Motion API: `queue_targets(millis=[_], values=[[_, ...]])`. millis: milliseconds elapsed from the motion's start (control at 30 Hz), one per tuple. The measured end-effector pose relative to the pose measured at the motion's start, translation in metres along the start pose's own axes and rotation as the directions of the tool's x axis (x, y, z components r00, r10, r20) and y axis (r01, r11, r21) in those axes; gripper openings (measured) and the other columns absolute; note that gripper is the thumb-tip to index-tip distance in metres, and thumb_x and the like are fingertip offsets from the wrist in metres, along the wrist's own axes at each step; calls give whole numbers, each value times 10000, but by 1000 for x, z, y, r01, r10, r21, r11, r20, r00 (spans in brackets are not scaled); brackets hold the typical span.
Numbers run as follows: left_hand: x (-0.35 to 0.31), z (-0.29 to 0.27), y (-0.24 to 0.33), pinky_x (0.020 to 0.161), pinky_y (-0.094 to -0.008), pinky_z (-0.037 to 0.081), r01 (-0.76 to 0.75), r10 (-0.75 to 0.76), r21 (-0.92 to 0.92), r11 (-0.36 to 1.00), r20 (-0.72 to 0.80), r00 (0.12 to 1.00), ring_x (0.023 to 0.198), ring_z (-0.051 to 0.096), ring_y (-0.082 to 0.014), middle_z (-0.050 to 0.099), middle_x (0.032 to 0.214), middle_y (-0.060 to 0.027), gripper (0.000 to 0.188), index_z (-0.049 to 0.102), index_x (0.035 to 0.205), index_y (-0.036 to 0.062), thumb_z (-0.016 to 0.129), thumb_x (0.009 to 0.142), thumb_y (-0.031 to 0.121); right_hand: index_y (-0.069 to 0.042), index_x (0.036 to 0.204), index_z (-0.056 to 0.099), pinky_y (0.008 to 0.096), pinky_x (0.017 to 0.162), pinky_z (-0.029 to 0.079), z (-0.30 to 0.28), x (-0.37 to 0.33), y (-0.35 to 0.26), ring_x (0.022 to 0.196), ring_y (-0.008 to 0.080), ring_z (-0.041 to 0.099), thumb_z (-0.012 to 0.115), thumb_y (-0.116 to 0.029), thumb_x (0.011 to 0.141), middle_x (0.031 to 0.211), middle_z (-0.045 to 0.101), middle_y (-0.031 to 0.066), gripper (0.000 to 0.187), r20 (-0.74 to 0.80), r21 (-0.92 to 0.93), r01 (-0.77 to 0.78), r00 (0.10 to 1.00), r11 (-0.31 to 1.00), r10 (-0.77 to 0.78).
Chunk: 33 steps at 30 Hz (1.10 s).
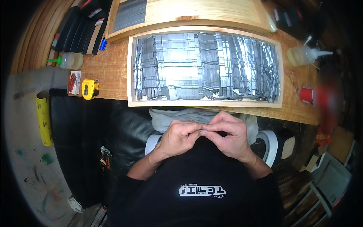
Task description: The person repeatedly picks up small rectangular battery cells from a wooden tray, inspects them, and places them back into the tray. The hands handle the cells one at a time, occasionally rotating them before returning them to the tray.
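Note:
My left hand (182,137) and my right hand (230,135) meet in front of my chest, just below the table's near edge. Both are closed in a pinch, thumbs and fingertips almost touching. Between the fingertips a sliver of a small thin grey piece (199,131) shows; fingers cover most of it, so its full shape is hidden. Beyond the hands, a shallow wooden box (196,104) stands on the table, packed with rows of thin, shiny dark grey strips (177,64). Neither hand touches the box.
Behind the box lies a wooden panel (211,11) with a grey patch. On the wooden table (113,72) are a yellow tape measure (89,89), a green-tipped squeeze bottle (72,60), another squeeze bottle (302,55) and a red object (306,95). A yellow tube (44,119) lies left.

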State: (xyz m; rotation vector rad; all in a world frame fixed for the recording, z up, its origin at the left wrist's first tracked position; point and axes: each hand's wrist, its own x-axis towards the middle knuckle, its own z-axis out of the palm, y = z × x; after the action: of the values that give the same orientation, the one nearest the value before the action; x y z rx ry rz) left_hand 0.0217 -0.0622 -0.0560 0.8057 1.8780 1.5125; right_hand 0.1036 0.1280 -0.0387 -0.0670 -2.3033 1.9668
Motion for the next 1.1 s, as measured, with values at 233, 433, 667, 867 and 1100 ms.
queue_targets(millis=[233, 433, 667, 867, 1100], values=[[4, -6, 6, 681, -349, 583, 33, -33, -5, 999, 52, 998, 784, 768, -335, 759, 872, -207, 211, 764, 1081, -21, 741, 872, -22, -5, 951, 790, 258, 633, 510, -1, 3, 2, 753, 142, 662, 853, 19, 817, 874, 701, 70, 150, 8, 48, -14, 1000, 999, 14], [4, -4, 2, 650, -359, 568, 14, -13, -24, 1000, 26, 1000, 742, 754, -334, 744, 831, -204, 213, 769, 1075, -9, 736, 865, -26, -9, 979, 797, 259, 630, 500, 1, 3, 1, 746, 140, 650, 854, 19, 812, 867, 690, 62, 179, 6, 12, -18, 1000, 1000, 17], [2, -2, 1, 630, -368, 555, 29, -28, -14, 999, 32, 999, 718, 737, -348, 728, 812, -204, 192, 764, 1051, -12, 719, 865, -26, -22, 957, 817, 248, 646, 492, 4, 2, 5, 767, 121, 631, 890, 1, 783, 862, 667, 44, 190, 1, -13, -20, 1000, 1000, 20], [3, -2, 3, 623, -374, 550, 9, -9, -2, 1000, 23, 1000, 711, 731, -348, 726, 802, -200, 184, 759, 1044, -20, 717, 866, -25, -26, 987, 812, 262, 609, 475, 5, 2, 6, 738, 136, 620, 878, -9, 804, 849, 658, 52, 195, -11, -10, 18, 1000, 1000, -19], [5, -5, 5, 627, -346, 561, 29, -29, 37, 999, 23, 999, 719, 753, -328, 746, 830, -199, 181, 763, 1059, -20, 737, 880, -15, -8, 1033, 794, 262, 637, 514, 8, 3, 5, 755, 148, 656, 871, -19, 822, 865, 676, 59, 224, -70, 13, 43, 997, 999, -42]])
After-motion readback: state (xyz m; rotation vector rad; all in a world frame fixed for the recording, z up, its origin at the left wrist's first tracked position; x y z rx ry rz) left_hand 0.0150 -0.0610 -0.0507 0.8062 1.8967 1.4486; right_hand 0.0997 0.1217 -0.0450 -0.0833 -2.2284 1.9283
